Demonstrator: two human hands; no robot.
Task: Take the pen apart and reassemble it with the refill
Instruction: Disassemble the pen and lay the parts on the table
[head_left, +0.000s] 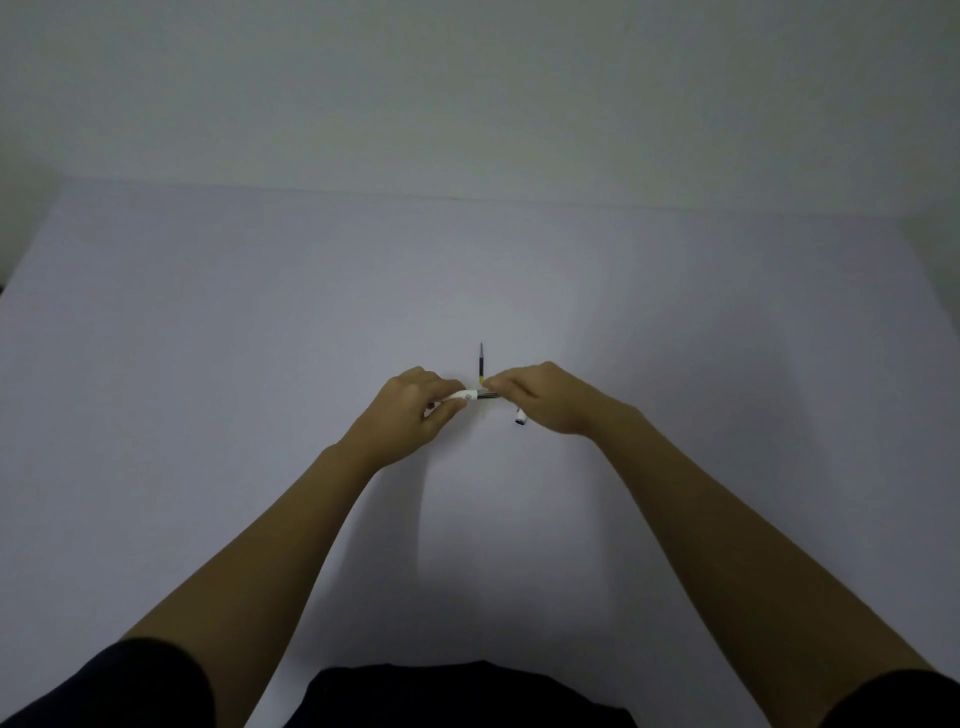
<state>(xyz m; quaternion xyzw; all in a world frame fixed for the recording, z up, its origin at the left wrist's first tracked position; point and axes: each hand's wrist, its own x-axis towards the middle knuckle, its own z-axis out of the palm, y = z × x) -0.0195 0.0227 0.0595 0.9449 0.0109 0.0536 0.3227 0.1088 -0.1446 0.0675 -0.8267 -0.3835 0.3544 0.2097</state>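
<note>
A plain white table (208, 364) fills the view under dim light, with a pale wall behind it and nothing else on it except the pen parts. Nearest, just below the right hand (540, 397), a small white piece (520, 417) shows, maybe the pen's cap or tip section; whether it lies on the table or hangs from the lower fingers I cannot tell. Between the two hands, the left hand (415, 410) pinches the white barrel (460, 397) with fingers pressed together, and the right fingertips pinch a thin dark rod (489, 396), which looks like the refill coming out of or going into the barrel mouth. I judge that the rod should stay in line with the barrel and move straight, without bending. Just beyond the fingertips, a second dark refill with a yellow end (481, 362) lies on the table, pointing away, close enough to be knocked by the knuckles.
</note>
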